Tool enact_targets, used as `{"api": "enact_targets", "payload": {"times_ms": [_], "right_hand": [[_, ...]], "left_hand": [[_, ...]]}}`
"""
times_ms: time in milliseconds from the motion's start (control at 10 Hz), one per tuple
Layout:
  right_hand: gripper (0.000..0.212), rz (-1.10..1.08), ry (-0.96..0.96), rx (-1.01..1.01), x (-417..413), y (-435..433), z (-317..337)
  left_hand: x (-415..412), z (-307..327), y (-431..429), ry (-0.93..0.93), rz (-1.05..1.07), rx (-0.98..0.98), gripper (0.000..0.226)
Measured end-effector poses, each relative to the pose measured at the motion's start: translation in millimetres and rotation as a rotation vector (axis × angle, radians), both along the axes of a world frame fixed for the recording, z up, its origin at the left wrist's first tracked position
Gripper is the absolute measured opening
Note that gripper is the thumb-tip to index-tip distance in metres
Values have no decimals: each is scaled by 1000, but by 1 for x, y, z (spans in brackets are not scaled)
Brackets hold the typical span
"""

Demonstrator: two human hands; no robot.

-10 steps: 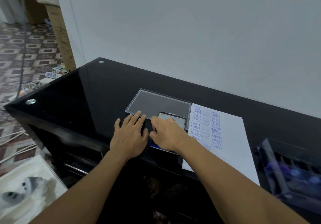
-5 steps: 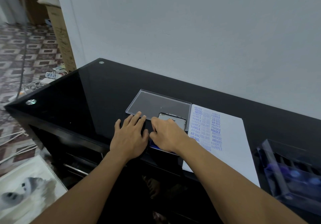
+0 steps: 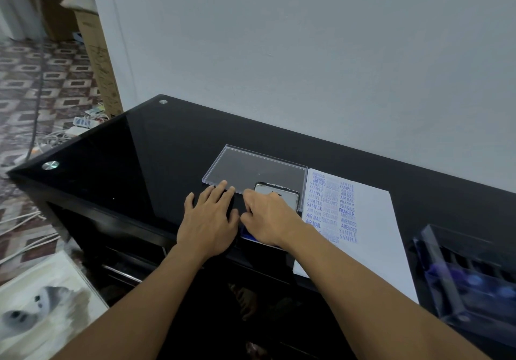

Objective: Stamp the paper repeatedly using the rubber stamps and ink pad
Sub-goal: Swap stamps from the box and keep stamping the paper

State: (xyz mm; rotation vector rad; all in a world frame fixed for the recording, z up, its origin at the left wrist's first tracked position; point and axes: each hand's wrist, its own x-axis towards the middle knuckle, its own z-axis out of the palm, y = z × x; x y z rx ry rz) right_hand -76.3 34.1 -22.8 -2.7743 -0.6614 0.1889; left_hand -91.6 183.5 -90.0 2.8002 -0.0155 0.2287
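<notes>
Two hands: both lie close together near the front edge of the glossy black glass table (image 3: 134,164).
Left hand (image 3: 208,224): flat on the glass, fingers straight and slightly spread, their tips at the near edge of the clear flat plastic lid (image 3: 251,168).
Right hand (image 3: 269,221): over the blue ink pad (image 3: 247,234), fingers curled under; whether they pinch a stamp cannot be told.
Ink pad: just left of the paper, its white metal-rimmed cover (image 3: 279,193) raised behind the knuckles.
White sheet of paper (image 3: 371,234): right of the pad, its left part filled with blue word prints.
Clear plastic stamp box (image 3: 469,276): far right, blurred blue shapes inside.
</notes>
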Motion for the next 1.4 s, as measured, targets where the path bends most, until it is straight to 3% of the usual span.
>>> {"api": "enact_targets", "payload": {"times_ms": [1400], "right_hand": [[15,-8,-13,9,3,1,-5]], "left_hand": [[-1,1,0,6,-7,0,57]]}}
